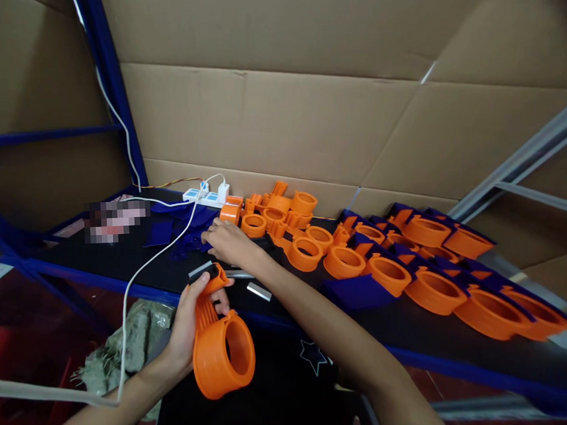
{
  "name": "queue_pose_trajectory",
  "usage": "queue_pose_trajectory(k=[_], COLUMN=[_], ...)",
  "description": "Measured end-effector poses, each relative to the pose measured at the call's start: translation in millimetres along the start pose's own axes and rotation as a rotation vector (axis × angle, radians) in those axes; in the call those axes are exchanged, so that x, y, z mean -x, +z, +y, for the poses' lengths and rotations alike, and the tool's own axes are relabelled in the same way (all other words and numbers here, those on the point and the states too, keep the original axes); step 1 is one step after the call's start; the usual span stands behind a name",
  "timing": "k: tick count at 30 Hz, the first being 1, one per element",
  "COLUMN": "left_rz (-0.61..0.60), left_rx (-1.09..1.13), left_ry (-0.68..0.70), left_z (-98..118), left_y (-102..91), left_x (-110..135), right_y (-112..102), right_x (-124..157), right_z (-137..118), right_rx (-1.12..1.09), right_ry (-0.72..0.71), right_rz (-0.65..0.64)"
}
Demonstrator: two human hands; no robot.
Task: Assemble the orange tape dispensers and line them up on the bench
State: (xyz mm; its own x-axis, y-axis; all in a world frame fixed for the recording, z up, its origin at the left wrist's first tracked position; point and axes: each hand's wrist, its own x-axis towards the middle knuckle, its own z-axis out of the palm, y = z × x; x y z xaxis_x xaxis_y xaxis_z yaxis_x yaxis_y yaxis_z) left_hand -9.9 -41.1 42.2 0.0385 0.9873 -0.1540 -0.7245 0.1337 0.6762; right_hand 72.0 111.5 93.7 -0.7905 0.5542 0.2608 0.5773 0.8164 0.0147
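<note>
My left hand (187, 326) is wrapped round the handle of an orange tape dispenser (222, 353), which has a serrated metal blade at its top end and hangs in front of the table edge. My right hand (226, 242) reaches across the black table (140, 269) and rests with bent fingers on a pile of dark blue plastic pieces (190, 238). Whether it grips one is hidden. A small grey metal strip (259, 292) lies just right of the dispenser's blade.
Several orange dispensers with blue parts (427, 275) lie in rows across the right of the table, and loose orange parts (283, 215) sit at the back. A white power strip (202, 196) with a white cable (140, 272) sits by the cardboard wall (307, 111). A blue shelf post (113, 88) stands left.
</note>
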Motion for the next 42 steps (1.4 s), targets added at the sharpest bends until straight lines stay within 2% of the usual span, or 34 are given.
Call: queue_pose_trajectory(k=[3, 6, 9, 13, 16, 19, 22, 26, 30, 34, 38, 42], left_rz=[-0.003, 0.008, 0.032, 0.086, 0.087, 0.066, 0.014, -0.123, -0.191, -0.155, -0.116, -0.109], left_rx=[-0.024, -0.01, 0.017, 0.028, 0.039, 0.037, 0.008, -0.065, -0.121, -0.144, -0.15, -0.183], left_ry=[0.012, 0.016, 0.019, 0.011, -0.024, -0.024, -0.051, -0.195, -0.318, -0.308, -0.29, -0.303], left_z=[0.5, 2.7, 5.8, 5.8, 2.4, 1.1, 3.5, 5.8, 4.4, 4.4, 6.2, 8.0], left_y=[-1.2, -0.5, 1.6, 1.6, -1.4, -3.0, -1.9, -1.6, -2.9, 0.1, 5.4, 7.4], left_x=[-1.0, -1.1, -1.1, -3.2, -4.9, -4.0, -0.7, 2.2, 3.8, 6.9, 9.0, 11.0], right_y=[4.2, -5.5, -19.8, -30.9, -33.4, -36.0, -38.6, -40.9, -46.6, -49.8, -42.4, -37.4], right_x=[-9.8, -0.9, 23.4, 68.4, 97.3, 115.6, 124.8, 129.8, 135.7, 141.9, 145.5, 149.1], right_z=[1.8, 4.1, 4.1, -10.9, -26.5, -30.1, -19.9, -7.1, -10.3, -18.2, -23.3, -28.3], right_rx=[-0.003, -0.036, -0.13, -0.574, -0.729, -0.744, -0.71, -0.69, -0.674, -0.644, -0.706, -0.732], right_ry=[0.024, 0.065, 0.125, 0.245, 0.256, 0.175, 0.048, -0.034, -0.015, 0.06, 0.156, 0.182], right_rz=[0.028, 0.089, 0.159, 0.273, 0.294, 0.257, 0.204, 0.225, 0.209, 0.171, 0.178, 0.192])
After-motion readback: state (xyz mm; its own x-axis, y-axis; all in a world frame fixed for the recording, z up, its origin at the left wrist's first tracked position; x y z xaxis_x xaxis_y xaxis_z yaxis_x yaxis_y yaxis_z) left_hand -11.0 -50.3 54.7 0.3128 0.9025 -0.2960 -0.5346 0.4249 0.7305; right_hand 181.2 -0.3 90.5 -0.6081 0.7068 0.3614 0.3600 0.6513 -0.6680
